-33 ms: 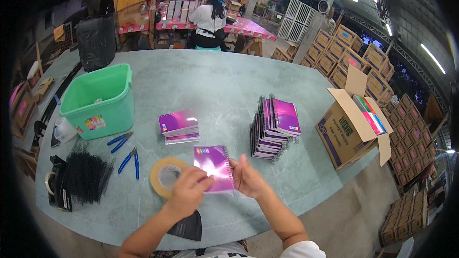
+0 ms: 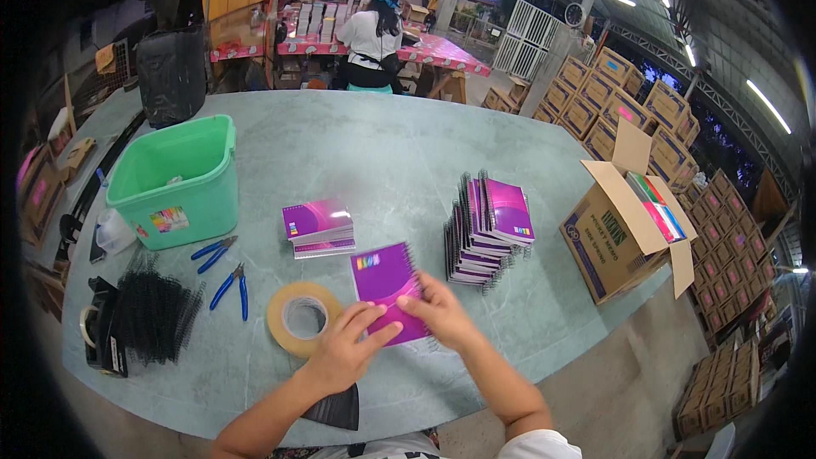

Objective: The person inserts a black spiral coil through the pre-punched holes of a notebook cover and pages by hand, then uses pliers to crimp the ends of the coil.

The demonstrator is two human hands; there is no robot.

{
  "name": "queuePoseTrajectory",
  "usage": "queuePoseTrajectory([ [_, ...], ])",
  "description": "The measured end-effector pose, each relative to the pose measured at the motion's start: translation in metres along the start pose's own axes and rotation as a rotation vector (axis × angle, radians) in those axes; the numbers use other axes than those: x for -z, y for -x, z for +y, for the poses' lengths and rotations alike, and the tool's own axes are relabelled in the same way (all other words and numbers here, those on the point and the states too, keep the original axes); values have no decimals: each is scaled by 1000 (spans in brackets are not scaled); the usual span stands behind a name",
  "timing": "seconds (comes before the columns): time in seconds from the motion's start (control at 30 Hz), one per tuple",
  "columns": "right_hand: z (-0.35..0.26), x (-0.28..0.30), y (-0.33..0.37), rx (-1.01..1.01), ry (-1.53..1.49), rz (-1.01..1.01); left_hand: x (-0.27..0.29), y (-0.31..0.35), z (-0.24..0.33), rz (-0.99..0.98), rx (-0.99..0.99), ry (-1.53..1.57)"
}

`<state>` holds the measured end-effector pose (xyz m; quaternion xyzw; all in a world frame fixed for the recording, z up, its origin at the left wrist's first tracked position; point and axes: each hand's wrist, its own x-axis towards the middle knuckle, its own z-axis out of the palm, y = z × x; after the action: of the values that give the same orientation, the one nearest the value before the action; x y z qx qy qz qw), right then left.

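Observation:
A small purple spiral notebook (image 2: pixel 376 280) is between my hands near the front of the table, tilted slightly, with its black coil along the right edge. My right hand (image 2: pixel 444 316) grips that coil edge, thumb on the cover and fingers partly hidden behind. My left hand (image 2: pixel 344 350) holds the lower left part, fingers lying over the cover. Beside my left hand lies a wide roll of tape (image 2: pixel 277 323). Beyond the notebook sits a short stack of purple notebooks without visible coils (image 2: pixel 316 219). A taller stack of coiled notebooks (image 2: pixel 484 238) stands to the right.
Left on the table are a green bin (image 2: pixel 183 204), two blue-handled pliers (image 2: pixel 214 248) (image 2: pixel 229 289), a heap of black coils (image 2: pixel 153 314) and a black tape dispenser (image 2: pixel 104 331). An open carton (image 2: pixel 603 246) stands at right. Another person (image 2: pixel 371 38) sits at a far table.
My right hand has come onto the notebook's coil edge, its thumb now on the cover. The notebook has tilted and shifted slightly up. My left fingers have spread across its lower part.

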<state>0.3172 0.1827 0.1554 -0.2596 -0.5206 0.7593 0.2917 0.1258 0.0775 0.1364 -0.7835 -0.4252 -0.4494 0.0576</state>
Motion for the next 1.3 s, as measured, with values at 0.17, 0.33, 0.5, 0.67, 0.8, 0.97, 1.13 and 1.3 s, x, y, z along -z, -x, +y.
queuePoseTrajectory([
  [0.17,-108,19,-2,448,136,382,20,32,-11,28,293,16],
  [0.33,-121,159,-10,382,688,759,22,71,-37,165,408,74],
  [0.5,-103,143,-13,283,165,681,34,102,-43,153,567,83],
  [0.67,-112,153,-13,274,262,665,37,106,-48,151,680,163],
  [0.8,-103,178,-25,235,493,577,30,103,-47,119,615,130],
  [0.97,-103,172,-29,226,484,560,36,108,-43,84,648,108],
  [1.13,-123,116,-41,745,1666,1259,52,113,-40,105,600,28],
  [1.3,-26,2,-136,965,1597,348,61,107,-33,77,595,10],
])
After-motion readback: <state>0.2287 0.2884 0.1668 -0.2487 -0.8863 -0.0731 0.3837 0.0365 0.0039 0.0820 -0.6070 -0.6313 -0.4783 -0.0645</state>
